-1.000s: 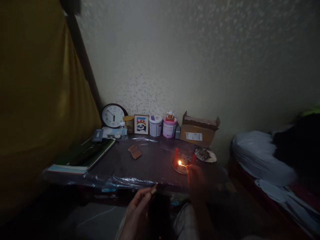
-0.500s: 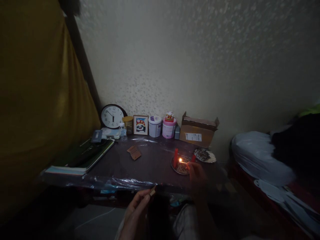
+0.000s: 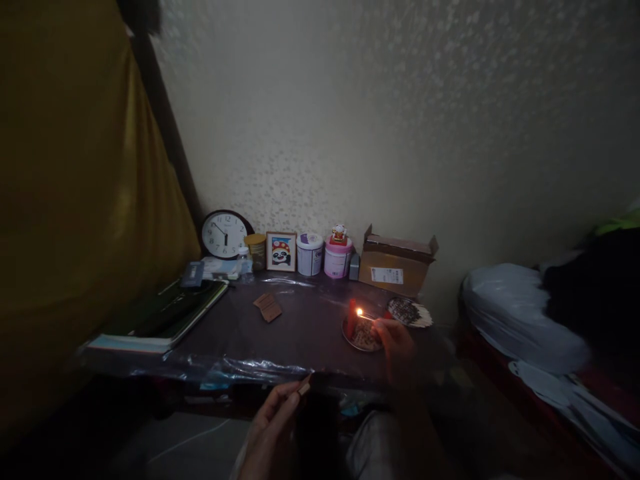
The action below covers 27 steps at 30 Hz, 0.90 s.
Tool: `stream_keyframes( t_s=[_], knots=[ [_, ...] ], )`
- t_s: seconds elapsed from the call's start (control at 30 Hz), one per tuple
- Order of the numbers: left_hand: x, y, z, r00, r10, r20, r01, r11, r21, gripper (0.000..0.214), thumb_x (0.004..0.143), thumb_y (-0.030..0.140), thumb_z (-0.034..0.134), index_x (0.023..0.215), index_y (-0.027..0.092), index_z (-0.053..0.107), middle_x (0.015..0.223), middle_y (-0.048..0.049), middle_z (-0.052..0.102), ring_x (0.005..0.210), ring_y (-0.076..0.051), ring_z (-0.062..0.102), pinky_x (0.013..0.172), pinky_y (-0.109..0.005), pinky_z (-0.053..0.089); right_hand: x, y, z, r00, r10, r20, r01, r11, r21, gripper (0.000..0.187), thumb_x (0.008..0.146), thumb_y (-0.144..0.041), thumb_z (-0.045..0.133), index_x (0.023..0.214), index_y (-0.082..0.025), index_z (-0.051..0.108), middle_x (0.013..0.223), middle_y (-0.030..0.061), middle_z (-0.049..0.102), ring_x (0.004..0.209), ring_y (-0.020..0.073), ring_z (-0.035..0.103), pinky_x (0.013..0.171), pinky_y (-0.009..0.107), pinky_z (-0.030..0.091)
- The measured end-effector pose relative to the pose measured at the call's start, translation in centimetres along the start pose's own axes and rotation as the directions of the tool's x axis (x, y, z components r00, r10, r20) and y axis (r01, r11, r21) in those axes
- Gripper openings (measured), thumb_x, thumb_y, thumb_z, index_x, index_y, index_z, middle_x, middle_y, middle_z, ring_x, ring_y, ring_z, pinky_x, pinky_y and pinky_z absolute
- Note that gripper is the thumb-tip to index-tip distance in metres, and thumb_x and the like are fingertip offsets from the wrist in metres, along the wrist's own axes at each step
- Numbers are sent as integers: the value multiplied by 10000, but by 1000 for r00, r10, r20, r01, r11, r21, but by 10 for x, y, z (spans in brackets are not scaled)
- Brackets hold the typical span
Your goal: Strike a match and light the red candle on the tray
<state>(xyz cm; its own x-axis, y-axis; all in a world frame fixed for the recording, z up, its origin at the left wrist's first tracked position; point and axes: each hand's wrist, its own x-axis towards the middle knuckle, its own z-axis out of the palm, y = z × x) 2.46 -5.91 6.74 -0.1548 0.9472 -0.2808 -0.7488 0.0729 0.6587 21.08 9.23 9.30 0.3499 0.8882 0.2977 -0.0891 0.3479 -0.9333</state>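
A dim room is being shown, lit mainly by one small flame. Right of centre in the frame, a burning match (image 3: 367, 316) is being pinched between the fingertips of the right hand (image 3: 397, 343), its flame being held against a red candle (image 3: 352, 315) standing in a small round dish (image 3: 361, 335) on the dark bench (image 3: 300, 327). A match is likely to be very light, thin and brittle, so it is best being gripped at the unlit end, well back from the flame. The right hand is being held closed around that end, forearm reaching up from the bottom of the frame. At lower centre, the left hand (image 3: 273, 430) is being held loosely curled below the bench edge, thumb and fingers closed on a small matchbox (image 3: 305, 387). Along the wall a clock (image 3: 225, 234), tins and a cardboard box (image 3: 397, 265) are being displayed.
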Motion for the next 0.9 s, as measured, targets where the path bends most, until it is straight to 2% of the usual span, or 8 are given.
stream_keyframes(
  t_s=[0.2, 0.33, 0.53, 0.8, 0.9],
  knots=[
    [5, -4, -5, 999, 18, 31, -17, 999, -32, 189, 699, 299, 796, 852, 206, 735, 952, -66, 819, 1015, -254, 716, 897, -312, 511, 9, -3, 3, 999, 49, 2, -49, 998, 35, 204, 595, -366, 769, 655, -192, 681, 561, -10, 671, 527, 153, 614, 525, 282, 496],
    [9, -4, -6, 999, 36, 22, -36, 999, -15, 192, 681, 295, 810, 831, 202, 735, 909, -64, 823, 972, -262, 729, 859, -321, 528, 18, 1, 8, 998, 63, -5, -63, 997, 42, 222, 571, -368, 770, 670, -199, 667, 555, -12, 669, 522, 164, 628, 511, 291, 510],
    [5, -3, -3, 999, 3, 51, 0, 998, -62, 170, 764, 309, 743, 900, 209, 723, 1028, -75, 807, 1047, -281, 705, 940, -379, 512, 27, 3, 16, 999, 28, -26, -27, 1000, 15, 220, 605, -354, 756, 718, -189, 663, 626, 12, 712, 606, 185, 675, 606, 324, 551],
    [6, 0, -4, 999, 20, 29, -19, 999, -31, 209, 681, 304, 810, 845, 196, 739, 964, -82, 818, 1022, -288, 716, 905, -356, 528, 37, -5, 21, 999, -31, -9, 30, 997, -69, 270, 620, -434, 751, 683, -182, 679, 635, 27, 717, 619, 197, 683, 581, 318, 548],
    [6, 0, -5, 999, 9, 37, -7, 999, -48, 184, 691, 283, 804, 841, 201, 735, 946, -65, 820, 1005, -263, 724, 873, -313, 530, 39, -4, 23, 999, -30, -18, 29, 996, -87, 286, 620, -454, 749, 678, -184, 677, 609, 15, 704, 589, 187, 674, 560, 306, 540]
  ],
)
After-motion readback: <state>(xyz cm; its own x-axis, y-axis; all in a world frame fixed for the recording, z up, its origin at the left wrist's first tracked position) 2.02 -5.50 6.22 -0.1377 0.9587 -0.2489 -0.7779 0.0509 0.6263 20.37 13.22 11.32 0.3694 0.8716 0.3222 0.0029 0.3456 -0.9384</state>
